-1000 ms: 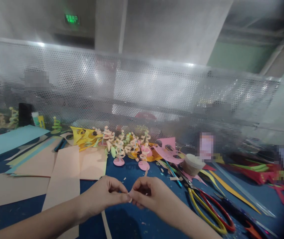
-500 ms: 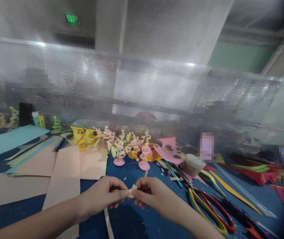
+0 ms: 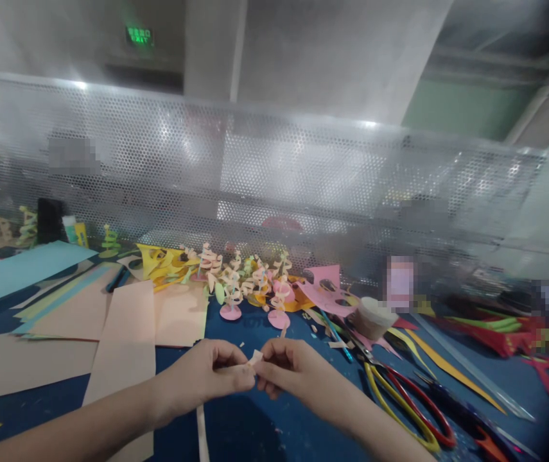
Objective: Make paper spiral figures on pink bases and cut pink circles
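Observation:
My left hand (image 3: pixel 219 372) and my right hand (image 3: pixel 281 367) meet at the middle of the blue table, fingertips together. Between them they pinch a pale paper strip (image 3: pixel 255 358), whose short folded end pokes up from the fingers. A long tail of pale strip (image 3: pixel 202 433) hangs below my left hand; I cannot see how it joins the folded end. Just beyond the hands stand small curled-paper figures on pink round bases, one base (image 3: pixel 278 319) directly behind my right hand and another base (image 3: pixel 230 312) to its left.
Pale paper sheets (image 3: pixel 127 359) and a light blue sheet (image 3: pixel 24 269) lie left. Scissors with yellow and red handles (image 3: pixel 402 404), a white cup (image 3: pixel 374 319), a ruler (image 3: pixel 476 369) and paper scraps lie right. A perforated metal screen (image 3: pixel 274 167) stands behind the table.
My left thumb has shifted slightly right and over the folded paper. The hanging tail of the strip has swung a little left. Both hands stay in nearly the same place.

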The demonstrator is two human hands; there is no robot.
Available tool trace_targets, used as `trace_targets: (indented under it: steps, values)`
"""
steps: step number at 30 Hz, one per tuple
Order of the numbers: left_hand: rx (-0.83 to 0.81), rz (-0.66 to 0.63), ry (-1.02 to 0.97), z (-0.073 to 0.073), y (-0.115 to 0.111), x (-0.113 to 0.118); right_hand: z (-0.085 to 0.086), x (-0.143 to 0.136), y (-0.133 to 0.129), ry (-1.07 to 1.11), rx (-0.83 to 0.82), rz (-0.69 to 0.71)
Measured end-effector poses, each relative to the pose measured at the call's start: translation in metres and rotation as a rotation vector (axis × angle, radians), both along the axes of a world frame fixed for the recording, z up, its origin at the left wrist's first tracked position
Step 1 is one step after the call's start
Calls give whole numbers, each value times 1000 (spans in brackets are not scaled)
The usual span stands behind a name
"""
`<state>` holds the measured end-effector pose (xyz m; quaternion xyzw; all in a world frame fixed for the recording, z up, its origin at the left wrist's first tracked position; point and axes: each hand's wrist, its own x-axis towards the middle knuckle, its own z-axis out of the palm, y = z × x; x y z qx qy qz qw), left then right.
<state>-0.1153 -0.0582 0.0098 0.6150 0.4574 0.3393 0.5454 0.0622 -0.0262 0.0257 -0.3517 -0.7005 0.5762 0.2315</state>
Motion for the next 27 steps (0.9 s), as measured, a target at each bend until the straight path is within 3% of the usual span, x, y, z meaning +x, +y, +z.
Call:
trace_targets:
  steps: [16, 27]
  values:
    - [-48, 23, -61, -3, -1, 0, -3, 0, 1, 27, 1, 14]
    - [-104, 32, -23, 1, -1, 3, 3, -1, -4, -64, 117, 1]
